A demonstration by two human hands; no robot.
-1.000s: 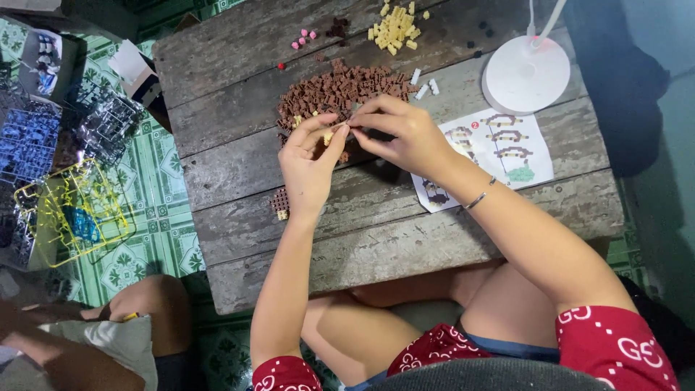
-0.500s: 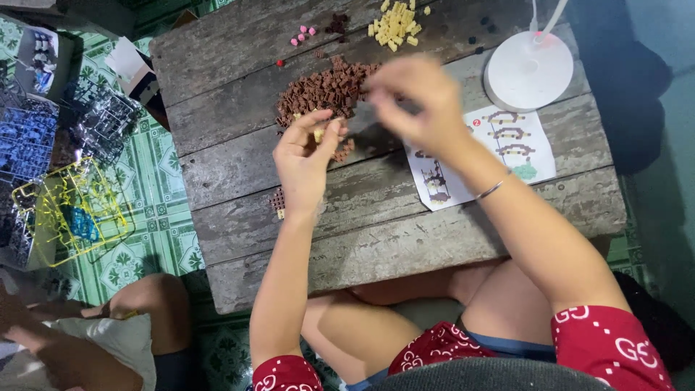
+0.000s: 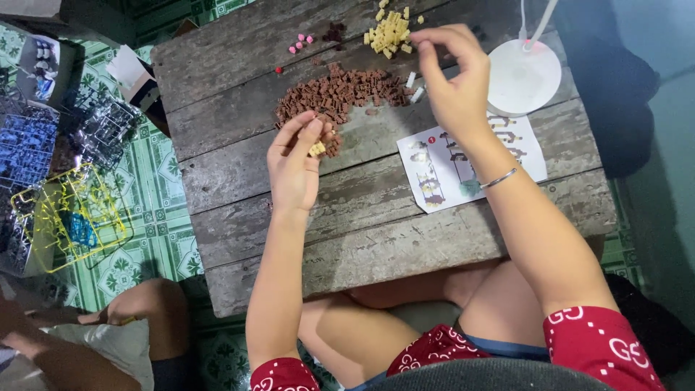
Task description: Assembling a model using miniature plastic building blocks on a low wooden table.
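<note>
Worn grey wooden table [image 3: 376, 217] sat over green patterned floor tiles [image 3: 156, 217]. Left hand [image 3: 295, 165] pinched a small yellow block piece [image 3: 316, 149] between thumb and fingers, at the edge of the brown block pile [image 3: 337, 94]. Right hand [image 3: 452, 80] hovered by the yellow block pile [image 3: 389, 30], fingers curled; couldn't tell if it held anything. Instruction sheet [image 3: 463, 159] lay under the right wrist, beside a white lamp base [image 3: 523, 77].

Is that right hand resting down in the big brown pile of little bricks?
No, the right hand is raised near the yellow bricks, away from the brown pile.
</note>
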